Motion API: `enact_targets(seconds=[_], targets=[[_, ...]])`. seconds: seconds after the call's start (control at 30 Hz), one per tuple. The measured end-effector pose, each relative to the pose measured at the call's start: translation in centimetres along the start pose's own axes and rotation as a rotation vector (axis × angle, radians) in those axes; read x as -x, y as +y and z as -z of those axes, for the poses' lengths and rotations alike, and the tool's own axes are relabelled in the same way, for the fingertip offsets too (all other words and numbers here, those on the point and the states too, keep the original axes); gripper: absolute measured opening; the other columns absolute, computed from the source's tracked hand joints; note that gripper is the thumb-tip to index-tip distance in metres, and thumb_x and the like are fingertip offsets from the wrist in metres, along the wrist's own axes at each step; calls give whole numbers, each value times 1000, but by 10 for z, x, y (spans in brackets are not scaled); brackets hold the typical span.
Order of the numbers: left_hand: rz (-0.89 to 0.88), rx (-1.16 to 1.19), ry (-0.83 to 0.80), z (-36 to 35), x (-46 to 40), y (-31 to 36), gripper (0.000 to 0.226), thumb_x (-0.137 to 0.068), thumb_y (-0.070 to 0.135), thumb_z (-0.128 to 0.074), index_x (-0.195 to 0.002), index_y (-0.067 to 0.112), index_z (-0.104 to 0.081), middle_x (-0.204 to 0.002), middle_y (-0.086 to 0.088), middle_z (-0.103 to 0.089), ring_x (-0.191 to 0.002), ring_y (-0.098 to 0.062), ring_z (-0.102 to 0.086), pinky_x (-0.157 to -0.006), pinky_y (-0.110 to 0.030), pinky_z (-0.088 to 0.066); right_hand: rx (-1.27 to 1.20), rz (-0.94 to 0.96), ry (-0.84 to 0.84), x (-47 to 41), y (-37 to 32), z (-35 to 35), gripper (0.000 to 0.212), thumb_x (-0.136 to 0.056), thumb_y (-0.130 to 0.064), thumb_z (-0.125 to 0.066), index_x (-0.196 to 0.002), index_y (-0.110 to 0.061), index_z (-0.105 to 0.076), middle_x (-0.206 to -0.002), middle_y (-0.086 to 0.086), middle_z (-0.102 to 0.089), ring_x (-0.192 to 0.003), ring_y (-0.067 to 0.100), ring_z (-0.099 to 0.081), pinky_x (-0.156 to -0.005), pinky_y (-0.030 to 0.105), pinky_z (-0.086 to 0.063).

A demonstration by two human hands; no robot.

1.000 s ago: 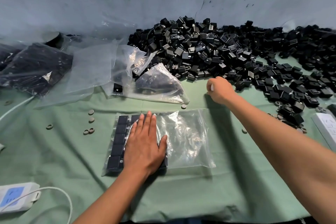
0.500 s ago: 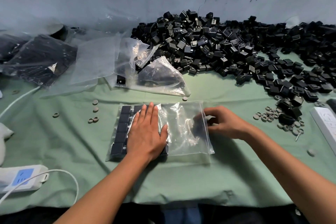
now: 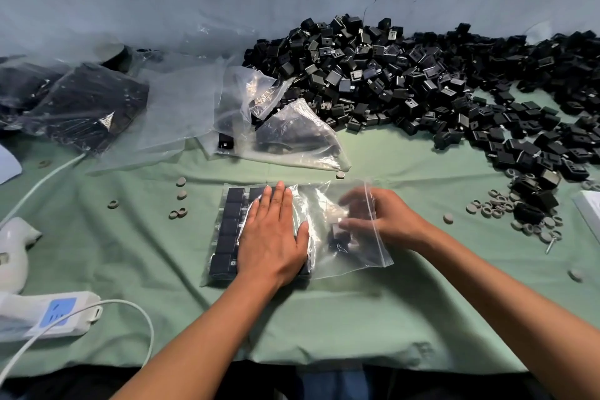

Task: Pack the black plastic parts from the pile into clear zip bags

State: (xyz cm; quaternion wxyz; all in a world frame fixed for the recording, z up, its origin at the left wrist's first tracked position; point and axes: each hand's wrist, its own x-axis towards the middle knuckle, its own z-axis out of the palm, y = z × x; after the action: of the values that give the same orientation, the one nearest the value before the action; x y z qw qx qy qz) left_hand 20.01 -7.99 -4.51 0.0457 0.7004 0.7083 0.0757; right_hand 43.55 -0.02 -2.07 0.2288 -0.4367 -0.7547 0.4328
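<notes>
- We look down at a green-covered tabletop (image 3: 324, 328) with a clear zip bag (image 3: 354, 253) lying flat in the middle.
- Our left hand (image 3: 272, 237) presses flat on the bag, fingers straight, over rows of black parts (image 3: 227, 230) packed in its left half.
- Our right hand (image 3: 386, 221) reaches into the bag's open right side; its fingers are blurred, so we cannot tell whether its grip is clamped on the loose black part (image 3: 339, 235) beside them.
- A large pile of black parts (image 3: 406, 81) lies at the back right against the wall.
- Filled bags (image 3: 84, 104) sit at the far left, and small grey rings (image 3: 496, 208) are scattered at the right.
</notes>
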Motion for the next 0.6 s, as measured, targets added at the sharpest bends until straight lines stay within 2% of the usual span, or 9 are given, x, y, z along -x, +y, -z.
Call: enact_targets(seconds=[0.1,0.2,0.33,0.37,0.43,0.5,0.6], targets=[[4,-3,2,1,0,0,80,-96,57,-5,-164,16,0,-171,-1,10,-157,-16,12,-128,-37,5,58,-59,-63,-8,-3,-6,30,-74,-39,-92,-92,-24,-75,-85,-1,-76,-80,18,-73,-77,40,-61],[4,4,-5,2,0,1,80,-96,58,-4,-164,16,0,-171,0,10,-157,-16,13,-128,-37,4,65,-23,-83,-19,-11,-14,19,-76,-33,-91,-86,-24,-77,-85,-5,-77,-79,13,-73,-74,33,-61],[1,-7,-9,3,0,1,76,-101,57,-10,-164,15,-1,-171,-1,10,-157,-16,11,-128,-39,1,100,25,-29,-31,-19,-27,6,-82,-23,-85,-80,-24,-79,-81,-8,-76,-69,5,-70,-57,20,-55],[0,-9,-8,3,1,1,75,-102,57,-12,-164,15,-1,-171,-2,9,-157,-17,11,-128,-39,1,60,22,-12,-33,-20,-31,5,-83,-19,-83,-82,-21,-79,-80,-5,-76,-68,4,-69,-59,19,-54],[-3,-11,-8,4,1,1,74,-103,56,-13,-164,16,-1,-171,-2,9,-157,-16,11,-128,-39,1,-12,7,8,-36,-20,-36,0,-87,-12,-79,-87,-12,-80,-83,1,-77,-71,5,-70,-66,24,-58],[-3,-12,-9,4,1,1,73,-103,55,-12,-164,16,-1,-171,-2,9,-157,-16,11,-128,-39,0,35,39,-6,-36,-18,-33,5,-90,-17,-78,-91,-12,-80,-85,-2,-77,-77,8,-73,-70,29,-61],[1,-12,-13,4,1,2,74,-102,55,-10,-164,16,-1,-171,-2,10,-157,-16,12,-128,-40,-1,84,109,-166,-32,-15,-22,18,-90,-23,-79,-106,-14,-78,-95,-6,-76,-87,7,-72,-78,25,-60]])
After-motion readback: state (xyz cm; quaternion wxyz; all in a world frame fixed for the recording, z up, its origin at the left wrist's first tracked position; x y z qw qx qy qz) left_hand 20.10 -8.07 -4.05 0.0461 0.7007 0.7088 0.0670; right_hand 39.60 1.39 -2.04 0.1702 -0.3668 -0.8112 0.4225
